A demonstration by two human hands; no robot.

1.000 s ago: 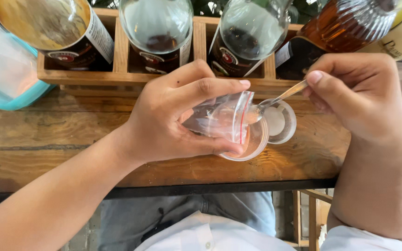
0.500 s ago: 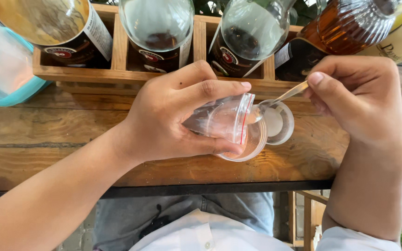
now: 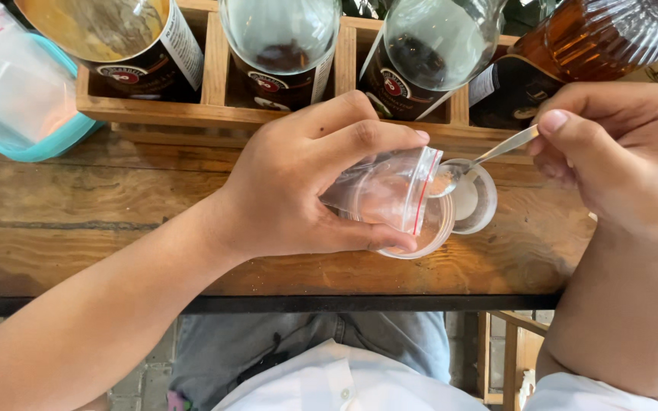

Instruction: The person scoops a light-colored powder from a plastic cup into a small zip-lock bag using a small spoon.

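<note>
Seated person, white shirt and grey trousers nearest, both forearms reaching forward over the edge of a worn wooden table [image 3: 78, 228]. Left hand [image 3: 306, 190] curled palm-down, thumb below and fingers on top, pinching a small clear zip bag [image 3: 386, 186] with a red seal strip, its mouth tilted toward the right. Bag hangs just over a small clear cup [image 3: 428, 228] standing on the table, with a round white lid [image 3: 477, 202] touching its right side. Right hand [image 3: 618, 152] closed in a fist-like pinch on the handle of a metal spoon [image 3: 489, 156], wrist bent, spoon bowl with pale powder at the bag's opening. Farther back a wooden crate [image 3: 215, 76] with compartments holding labelled glass bottles [image 3: 283, 38]; far left a teal-rimmed plastic container [image 3: 17, 99].
</note>
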